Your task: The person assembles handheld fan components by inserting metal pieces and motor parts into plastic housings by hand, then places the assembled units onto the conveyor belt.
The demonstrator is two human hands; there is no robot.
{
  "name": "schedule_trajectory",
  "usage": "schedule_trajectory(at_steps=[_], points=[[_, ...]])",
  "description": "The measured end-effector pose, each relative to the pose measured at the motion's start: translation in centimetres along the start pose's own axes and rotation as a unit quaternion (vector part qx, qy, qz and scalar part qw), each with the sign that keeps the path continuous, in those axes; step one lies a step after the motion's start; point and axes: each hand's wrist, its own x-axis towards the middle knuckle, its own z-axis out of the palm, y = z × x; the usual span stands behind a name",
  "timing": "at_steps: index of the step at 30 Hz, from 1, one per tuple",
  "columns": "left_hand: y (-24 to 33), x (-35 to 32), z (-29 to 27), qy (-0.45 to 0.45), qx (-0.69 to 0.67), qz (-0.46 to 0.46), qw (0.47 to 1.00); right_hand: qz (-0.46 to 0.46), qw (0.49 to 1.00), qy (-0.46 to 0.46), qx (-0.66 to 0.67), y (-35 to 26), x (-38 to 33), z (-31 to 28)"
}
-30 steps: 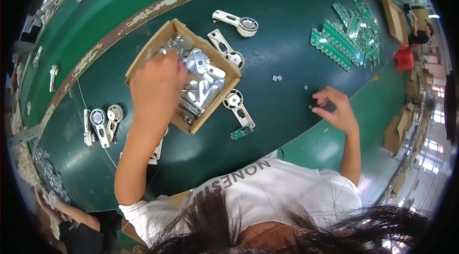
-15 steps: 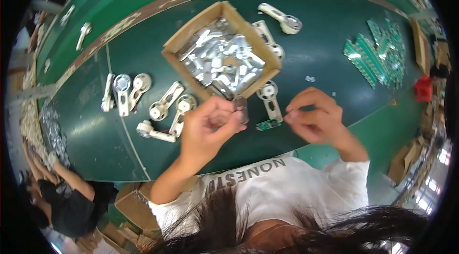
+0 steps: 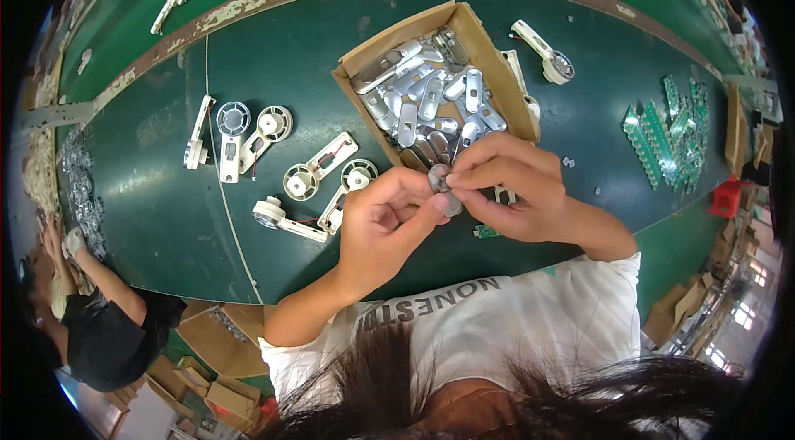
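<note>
My left hand (image 3: pixel 377 224) is closed around a small grey, shiny, rounded cover (image 3: pixel 451 205), held upright between thumb and fingers just in front of the cardboard box. From the other side, my right hand (image 3: pixel 522 191) pinches at the top of this cover with thumb and forefinger; any tiny part between those fingertips is hidden. Silver oval covers (image 3: pixel 431 99) with small slots fill much of the box (image 3: pixel 487 55). Beneath my right hand, a small green circuit board (image 3: pixel 486 231) and a white housing are mostly covered.
White handheld-fan bodies (image 3: pixel 321 165) with round heads lie left of the box. Another fan body (image 3: pixel 542 52) lies beyond its right side. Green circuit boards (image 3: pixel 662 133) are heaped at far right. A co-worker in black (image 3: pixel 116 320) works at far left, by silver parts (image 3: pixel 80 183).
My right hand has moved left to meet the cover in my left hand. The view has shifted, so the box and fan bodies appear farther right.
</note>
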Motion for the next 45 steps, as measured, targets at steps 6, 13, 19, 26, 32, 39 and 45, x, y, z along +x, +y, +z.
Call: schedule_trajectory(at_steps=[6,13,19,26,32,39,45], points=[[-0.5,0.2,0.1,0.009,0.042,0.018,0.999,-0.001,1.0,-0.002,-0.009,0.0,0.1,0.0],[-0.4,0.4,0.1,0.011,0.025,0.001,1.0,0.002,1.0,0.015,-0.025,-0.1,-0.2,0.2],[-0.2,0.5,0.2,0.015,0.044,0.009,0.999,-0.003,0.999,-0.015,-0.028,-0.3,0.0,-0.1],[2.3,-2.1,-0.6,0.029,0.188,-0.045,0.981,0.033,0.999,-0.007,-0.017,0.1,2.7,-2.9],[2.3,-2.2,-4.5,0.097,0.117,-0.062,0.986,-0.079,0.941,-0.055,-0.326,5.7,18.1,3.3],[1.0,-1.7,-6.5,0.061,0.042,-0.065,0.995,0.318,0.917,-0.144,-0.192,14.1,35.9,13.1],[1.3,-2.1,-6.7,0.026,0.037,-0.078,0.996,0.206,0.929,-0.087,-0.294,16.0,36.4,16.6]])
